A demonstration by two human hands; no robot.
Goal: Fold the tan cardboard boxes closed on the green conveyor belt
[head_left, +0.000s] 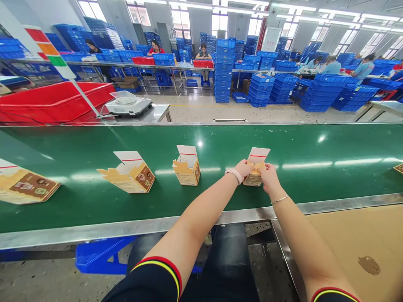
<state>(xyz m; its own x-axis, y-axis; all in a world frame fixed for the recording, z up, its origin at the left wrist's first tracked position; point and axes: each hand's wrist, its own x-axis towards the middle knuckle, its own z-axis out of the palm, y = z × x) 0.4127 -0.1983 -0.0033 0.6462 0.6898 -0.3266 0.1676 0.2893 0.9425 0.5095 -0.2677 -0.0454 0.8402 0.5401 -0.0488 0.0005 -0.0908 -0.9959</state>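
A small cardboard box [252,180] stands upright on the green conveyor belt [315,176], its white top flap with a red line raised at the back. From its left side my left hand [244,168], with a pale band at the wrist, pinches a yellow flap at the opening. My right hand [268,176] grips the flap on the other side, fingers closed on it. What lies inside is hidden by the flaps. Just left of my hands sits another open-topped box [186,172], and beyond it a third box [135,178] turned at an angle.
Another box [27,184] is at the far left, and a box corner [399,167] shows at the right edge. A metal rail [126,228] borders the belt's near side. Behind stand a red bin [53,98], a scale [129,105] and a cardboard-covered table [346,235] lies at right.
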